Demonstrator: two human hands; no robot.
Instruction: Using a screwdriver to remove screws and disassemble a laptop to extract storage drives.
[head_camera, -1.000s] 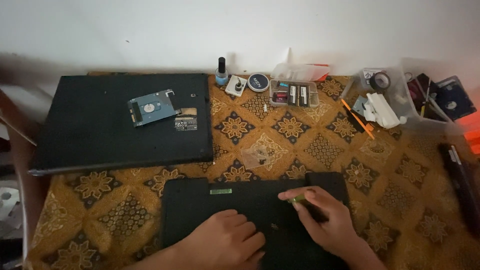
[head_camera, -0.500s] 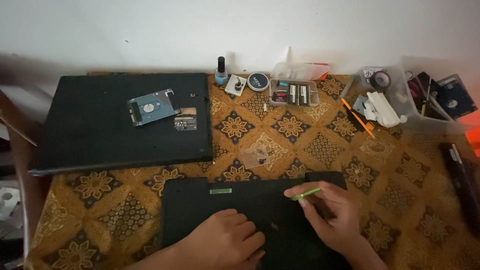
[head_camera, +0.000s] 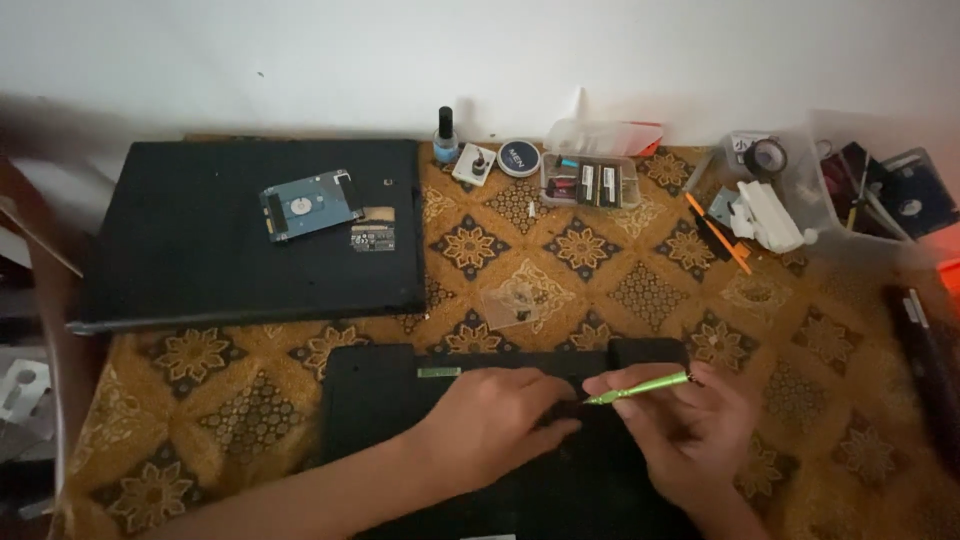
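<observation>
Fingers of the right hand pinch a green screwdriver at lower centre; the left hand lies loosely curled on the black laptop base.

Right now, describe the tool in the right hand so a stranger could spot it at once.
Start at the black laptop base at the near edge of the patterned cloth, where both hands rest. The right hand holds a slim green tool lying almost level, tip pointing left toward the left hand. It is the only bright green thing here; the orange tools lie farther back.
</observation>
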